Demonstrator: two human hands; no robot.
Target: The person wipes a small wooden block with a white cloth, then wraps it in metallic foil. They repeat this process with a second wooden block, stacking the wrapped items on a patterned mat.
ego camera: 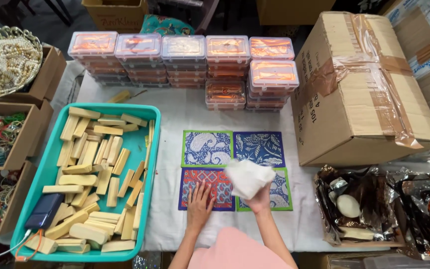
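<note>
Resting flat with fingers spread, the left hand presses on the red-and-blue patterned square cloth with a purple border, which lies at the near left of a block of four printed squares on the white table covering. The right hand is closed around a crumpled white cloth, holding it above the green-bordered blue-and-white square at the near right. Behind these lie a green-bordered paisley square and a dark blue leaf-print square, edges touching. To the left sits a teal plastic tray heaped with pale wooden blocks, a dark blue power bank in its near corner. Stacks of clear lidded plastic boxes line the far side, and a large taped cardboard carton stands to the right.
</note>
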